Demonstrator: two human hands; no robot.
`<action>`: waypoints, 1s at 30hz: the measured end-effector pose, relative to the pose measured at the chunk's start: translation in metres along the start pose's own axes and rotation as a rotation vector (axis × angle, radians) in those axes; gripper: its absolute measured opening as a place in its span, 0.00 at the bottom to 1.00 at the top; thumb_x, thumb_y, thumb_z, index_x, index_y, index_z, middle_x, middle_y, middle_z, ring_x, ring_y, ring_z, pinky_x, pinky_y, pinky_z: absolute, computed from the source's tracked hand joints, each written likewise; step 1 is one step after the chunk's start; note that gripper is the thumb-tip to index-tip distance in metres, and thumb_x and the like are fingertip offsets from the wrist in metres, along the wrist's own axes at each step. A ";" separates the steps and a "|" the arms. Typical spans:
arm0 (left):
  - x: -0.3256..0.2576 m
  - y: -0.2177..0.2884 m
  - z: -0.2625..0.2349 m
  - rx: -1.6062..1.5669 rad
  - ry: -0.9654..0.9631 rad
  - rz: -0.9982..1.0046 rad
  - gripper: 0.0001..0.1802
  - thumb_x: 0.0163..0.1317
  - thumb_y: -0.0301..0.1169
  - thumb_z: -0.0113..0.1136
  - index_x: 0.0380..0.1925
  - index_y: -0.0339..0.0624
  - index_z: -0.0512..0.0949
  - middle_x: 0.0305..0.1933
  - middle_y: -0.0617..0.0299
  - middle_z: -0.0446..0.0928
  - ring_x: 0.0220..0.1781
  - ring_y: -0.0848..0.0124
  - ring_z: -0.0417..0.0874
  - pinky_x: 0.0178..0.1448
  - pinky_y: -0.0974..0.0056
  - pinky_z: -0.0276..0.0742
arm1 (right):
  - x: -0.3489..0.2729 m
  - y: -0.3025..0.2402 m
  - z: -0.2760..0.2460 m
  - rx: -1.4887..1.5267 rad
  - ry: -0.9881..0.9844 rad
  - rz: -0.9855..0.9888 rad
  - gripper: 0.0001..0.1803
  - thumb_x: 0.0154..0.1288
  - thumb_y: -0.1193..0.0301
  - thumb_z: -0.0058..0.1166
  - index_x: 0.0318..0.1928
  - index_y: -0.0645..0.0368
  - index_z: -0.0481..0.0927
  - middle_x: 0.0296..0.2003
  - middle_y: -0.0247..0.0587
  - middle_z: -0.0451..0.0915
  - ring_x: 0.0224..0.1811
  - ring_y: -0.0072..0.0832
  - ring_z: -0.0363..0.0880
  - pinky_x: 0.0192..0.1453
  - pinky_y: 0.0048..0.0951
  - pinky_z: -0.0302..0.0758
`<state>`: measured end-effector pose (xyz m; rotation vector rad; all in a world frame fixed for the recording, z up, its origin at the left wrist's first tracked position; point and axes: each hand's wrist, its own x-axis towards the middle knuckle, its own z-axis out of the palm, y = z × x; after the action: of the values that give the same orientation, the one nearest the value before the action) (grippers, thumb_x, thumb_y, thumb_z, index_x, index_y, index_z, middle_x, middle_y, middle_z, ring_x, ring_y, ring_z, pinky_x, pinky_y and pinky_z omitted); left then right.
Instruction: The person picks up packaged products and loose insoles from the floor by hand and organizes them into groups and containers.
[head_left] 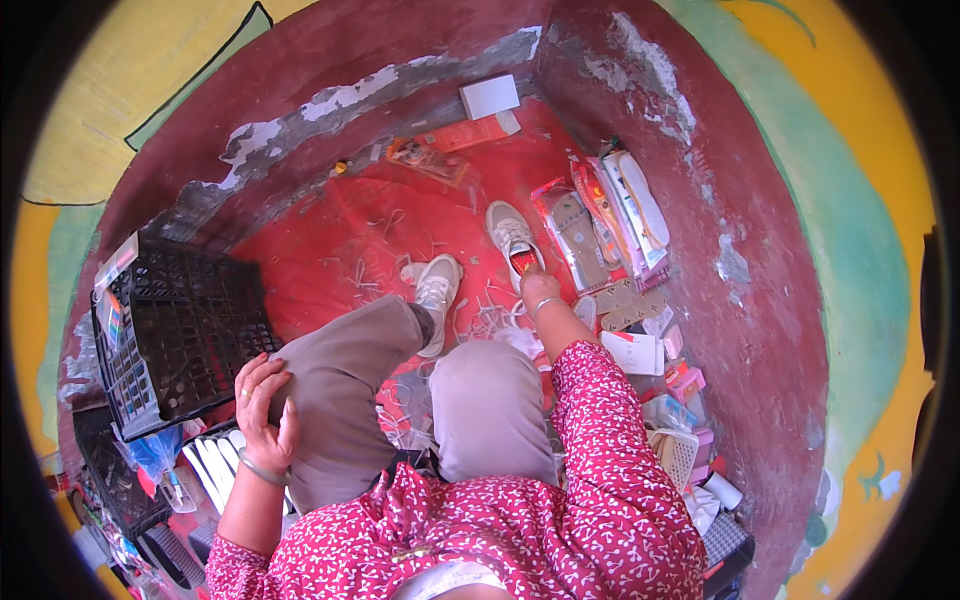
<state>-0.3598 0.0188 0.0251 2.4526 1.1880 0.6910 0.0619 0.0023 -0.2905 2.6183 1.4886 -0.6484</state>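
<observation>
A grey and white lace-up sneaker point(511, 238) stands on the red floor covering, with something red with small marks showing in its opening. My right hand point(540, 287) is at its heel and opening, fingers closed there and partly hidden. A matching sneaker point(438, 288) is on my left foot. My left hand point(266, 412), with a ring and a bracelet, rests against my left thigh point(345, 400), holding nothing, fingers apart and slightly bent. My right foot is hidden below my knee.
A black plastic crate point(190, 330) stands tipped at the left. Packaged insoles point(580, 235) and patterned insoles point(628, 305) lie along the right wall, with small boxes point(686, 384) nearer. White scraps point(372, 268) litter the floor; a white box point(490, 97) sits at the far wall.
</observation>
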 end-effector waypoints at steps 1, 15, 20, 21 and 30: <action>0.001 0.001 -0.001 0.004 -0.013 0.000 0.15 0.46 0.26 0.48 0.36 0.34 0.73 0.46 0.49 0.73 0.55 0.50 0.69 0.61 0.51 0.61 | 0.004 -0.003 -0.002 0.009 -0.009 0.001 0.13 0.60 0.73 0.40 0.43 0.68 0.69 0.37 0.58 0.78 0.41 0.46 0.80 0.43 0.40 0.77; 0.009 -0.007 0.000 0.030 -0.085 -0.052 0.17 0.48 0.33 0.49 0.37 0.34 0.73 0.47 0.47 0.73 0.55 0.49 0.69 0.61 0.50 0.61 | 0.067 0.002 0.054 0.078 -0.051 0.091 0.19 0.60 0.69 0.41 0.50 0.66 0.68 0.47 0.58 0.74 0.49 0.45 0.76 0.51 0.39 0.74; 0.011 -0.011 0.003 0.020 -0.064 -0.039 0.17 0.46 0.31 0.50 0.37 0.34 0.73 0.46 0.47 0.73 0.54 0.48 0.70 0.59 0.49 0.62 | 0.095 0.048 0.031 0.057 -0.236 0.117 0.20 0.61 0.61 0.42 0.41 0.65 0.78 0.46 0.54 0.76 0.50 0.45 0.75 0.53 0.39 0.71; 0.010 -0.011 0.003 0.023 -0.059 -0.041 0.18 0.44 0.29 0.50 0.37 0.34 0.73 0.45 0.46 0.73 0.53 0.47 0.70 0.59 0.49 0.63 | 0.091 0.056 0.024 0.171 -0.186 0.140 0.21 0.62 0.60 0.41 0.41 0.64 0.79 0.47 0.54 0.76 0.51 0.44 0.74 0.54 0.38 0.71; 0.008 -0.006 -0.001 0.025 -0.052 -0.035 0.17 0.44 0.29 0.51 0.37 0.34 0.74 0.45 0.46 0.74 0.53 0.47 0.70 0.59 0.49 0.63 | 0.053 0.044 0.007 0.257 -0.256 0.373 0.28 0.60 0.53 0.47 0.50 0.66 0.73 0.51 0.54 0.73 0.49 0.44 0.76 0.52 0.38 0.72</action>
<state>-0.3599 0.0293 0.0251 2.4488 1.2233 0.6025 0.1191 0.0197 -0.3241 2.7500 0.8669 -1.1356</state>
